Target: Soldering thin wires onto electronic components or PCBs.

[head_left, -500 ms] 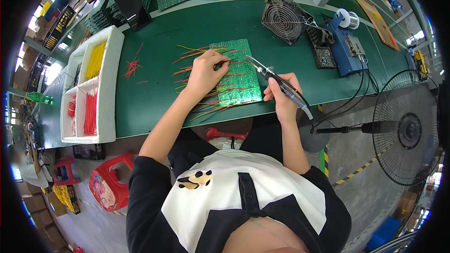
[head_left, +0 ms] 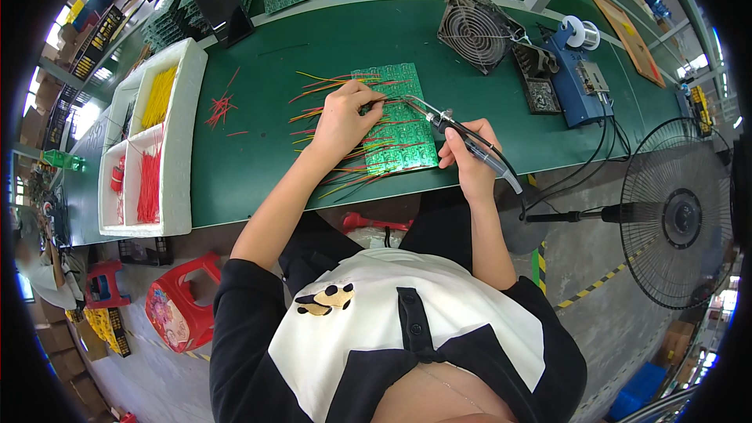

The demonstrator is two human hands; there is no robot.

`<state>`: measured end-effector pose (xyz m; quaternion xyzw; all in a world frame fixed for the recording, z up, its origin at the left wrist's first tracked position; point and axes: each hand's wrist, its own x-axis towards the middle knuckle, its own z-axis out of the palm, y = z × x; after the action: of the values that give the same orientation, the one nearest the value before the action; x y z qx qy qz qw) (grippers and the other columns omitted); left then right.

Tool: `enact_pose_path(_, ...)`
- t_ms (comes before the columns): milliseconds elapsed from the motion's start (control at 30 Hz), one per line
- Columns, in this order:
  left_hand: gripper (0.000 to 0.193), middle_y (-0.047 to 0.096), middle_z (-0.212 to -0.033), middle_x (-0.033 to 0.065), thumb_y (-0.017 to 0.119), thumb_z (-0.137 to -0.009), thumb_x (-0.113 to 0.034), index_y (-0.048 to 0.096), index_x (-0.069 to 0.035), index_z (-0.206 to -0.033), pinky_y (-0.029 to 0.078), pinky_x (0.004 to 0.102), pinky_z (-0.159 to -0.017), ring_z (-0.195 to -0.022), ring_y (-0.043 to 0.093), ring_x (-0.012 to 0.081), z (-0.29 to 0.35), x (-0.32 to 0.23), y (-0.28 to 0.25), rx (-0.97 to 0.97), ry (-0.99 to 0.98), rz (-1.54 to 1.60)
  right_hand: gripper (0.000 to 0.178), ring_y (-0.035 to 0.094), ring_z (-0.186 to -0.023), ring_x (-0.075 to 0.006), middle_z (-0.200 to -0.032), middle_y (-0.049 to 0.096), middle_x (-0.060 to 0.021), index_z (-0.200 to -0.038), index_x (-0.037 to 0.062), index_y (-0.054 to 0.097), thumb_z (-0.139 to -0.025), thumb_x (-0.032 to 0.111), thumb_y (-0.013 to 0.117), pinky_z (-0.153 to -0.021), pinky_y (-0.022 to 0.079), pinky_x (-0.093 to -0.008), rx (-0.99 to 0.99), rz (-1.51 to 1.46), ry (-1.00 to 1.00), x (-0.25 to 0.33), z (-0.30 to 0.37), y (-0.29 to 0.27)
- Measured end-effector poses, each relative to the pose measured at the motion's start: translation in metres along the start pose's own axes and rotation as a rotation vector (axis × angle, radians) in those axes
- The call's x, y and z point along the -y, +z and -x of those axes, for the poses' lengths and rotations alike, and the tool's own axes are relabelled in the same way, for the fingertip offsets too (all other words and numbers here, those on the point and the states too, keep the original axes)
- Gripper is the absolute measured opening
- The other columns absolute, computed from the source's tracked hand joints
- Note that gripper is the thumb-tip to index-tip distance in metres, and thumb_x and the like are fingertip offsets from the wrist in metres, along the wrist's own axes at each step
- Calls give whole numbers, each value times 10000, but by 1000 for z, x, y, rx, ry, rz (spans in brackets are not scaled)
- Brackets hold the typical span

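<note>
And here we are at the green desk (head_left: pixel 274 180), with the green circuit board (head_left: pixel 407 137) lying flat in front of the person, between the two hands! The left hand (head_left: pixel 342 119) leans over its left side, grip narrow, thumb and forefinger pinched on what looks like a thin strand (head_left: pixel 393 99), too fine to name as wire or solder. The right hand (head_left: pixel 472 158) has its grip closed round the soldering iron (head_left: pixel 441 119), tip right there by the pinched fingers. How far along? Red and yellow wires (head_left: pixel 317 84) fan out past the board's left edge, above and below the left hand, so I'd call this well under way; which joints are finished is too small to tell. Plenty in reserve: over on the left, the white foam box (head_left: pixel 178 164) is split into compartments, yellow wires (head_left: pixel 160 98) in the upper one, red wires (head_left: pixel 149 188) in the lower, and a small red roll (head_left: pixel 118 178) in the slot beside. Loose red offcuts (head_left: pixel 222 110) lie near the box. Across to the right, a dark tray (head_left: pixel 540 98) holds greyish stuff, too blurred to name, just beside the blue soldering station (head_left: pixel 576 78).
</note>
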<state>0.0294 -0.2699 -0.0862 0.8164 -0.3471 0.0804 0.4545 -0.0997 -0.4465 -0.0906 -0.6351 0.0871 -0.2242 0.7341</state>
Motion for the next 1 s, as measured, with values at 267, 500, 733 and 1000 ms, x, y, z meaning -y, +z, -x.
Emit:
enact_pose_path(267,131,592,-774,84,662,-724,-28,679,-2,-850,439,279,-553,-601,534,179,-1,1,2,-31,41,1,174,559,-484,-100,-628,597,-85,-868,-1,484,-838,77,638,-444,449,-204,-7,6,22,1,0,0)
enact_pose_path(500,138,608,-811,116,660,-724,-39,678,0,-855,487,311,-622,-681,603,241,0,1,1,-3,2,-17,172,558,-478,-110,-633,598,-95,-869,2,482,-842,81,632,-446,455,-210,-25,-28,-2,1,-1,0)
enact_pose_path(733,134,607,-818,118,654,-730,-44,678,0,-855,486,310,-623,-680,599,239,0,1,1,6,-18,-12,157,551,-464,-126,-627,593,-102,-871,7,487,-852,91,618,-442,448,-215,-181,-116,-64,-1,-2,-12)
enact_pose_path(1000,119,590,-827,122,619,-776,-32,661,-1,-884,483,341,-626,-696,599,272,2,-1,0,-35,44,-39,200,526,-463,-117,-632,576,-79,-881,14,483,-856,145,632,-458,436,-214,-365,-75,-114,2,-19,-32)
